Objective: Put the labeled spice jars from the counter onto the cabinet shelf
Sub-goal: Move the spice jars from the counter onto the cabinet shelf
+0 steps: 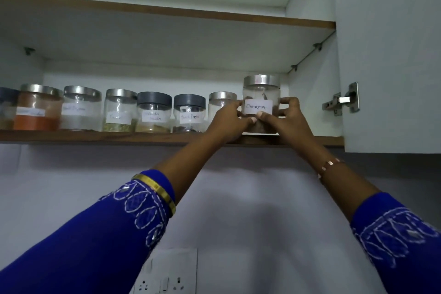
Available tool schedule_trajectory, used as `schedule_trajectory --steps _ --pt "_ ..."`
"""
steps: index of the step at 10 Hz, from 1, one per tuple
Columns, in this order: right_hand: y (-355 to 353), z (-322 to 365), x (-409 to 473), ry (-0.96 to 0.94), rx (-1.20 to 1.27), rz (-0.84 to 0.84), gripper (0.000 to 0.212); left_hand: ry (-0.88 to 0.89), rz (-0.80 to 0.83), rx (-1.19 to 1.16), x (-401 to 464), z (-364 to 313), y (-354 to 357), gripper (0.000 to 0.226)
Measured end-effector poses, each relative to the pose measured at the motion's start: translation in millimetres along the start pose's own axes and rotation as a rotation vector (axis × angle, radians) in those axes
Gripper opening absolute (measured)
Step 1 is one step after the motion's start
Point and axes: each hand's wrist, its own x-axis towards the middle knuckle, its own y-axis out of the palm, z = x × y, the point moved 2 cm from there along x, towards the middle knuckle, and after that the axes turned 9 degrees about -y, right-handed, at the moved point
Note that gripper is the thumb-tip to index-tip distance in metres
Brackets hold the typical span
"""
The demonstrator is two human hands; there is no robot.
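Observation:
A clear jar with a steel lid and a white label reading "Cinnamon" (260, 95) rests at the right end of the cabinet shelf (95, 137). My left hand (229, 122) grips its left side and my right hand (290, 117) grips its right side, thumbs pressed just under the label. To its left stands a row of several labeled jars, among them one marked "Black Pepper" (189, 113), a grey-lidded coriander powder jar (154, 112) and a jar of orange powder (38, 108). A steel-lidded jar (222, 102) is partly hidden behind my left hand.
The open cabinet door (391, 55) hangs at the right with its hinge (343, 100) close to my right hand. An upper shelf (167, 11) sits above the jars. A wall socket plate (167, 274) is below on the pale wall.

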Motion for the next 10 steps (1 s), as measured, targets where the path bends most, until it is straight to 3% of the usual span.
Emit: schedule_trajectory --steps 2,3,5,6,8,9,10 --pt "-6 -21 8 0.024 -0.22 0.043 0.054 -0.012 0.097 0.219 18 4 15 0.039" --pt "-4 -25 12 0.007 -0.365 0.034 0.055 -0.11 0.157 0.16 30 3 16 0.04" --pt "-3 -34 27 0.111 -0.544 0.103 0.037 -0.251 0.169 0.154 50 6 23 0.013" --pt "-3 -41 32 0.145 -0.597 0.152 0.031 -0.271 0.179 0.224 57 9 30 0.03" --pt "-2 -45 38 0.162 -0.635 0.237 0.029 -0.164 0.219 0.496 55 6 37 0.018" --pt "4 -39 25 0.111 -0.728 0.205 0.026 -0.099 0.171 0.524 46 3 38 0.024" --pt "15 -31 0 -0.102 -1.057 0.247 0.023 -0.074 0.052 0.639 32 6 46 0.031"
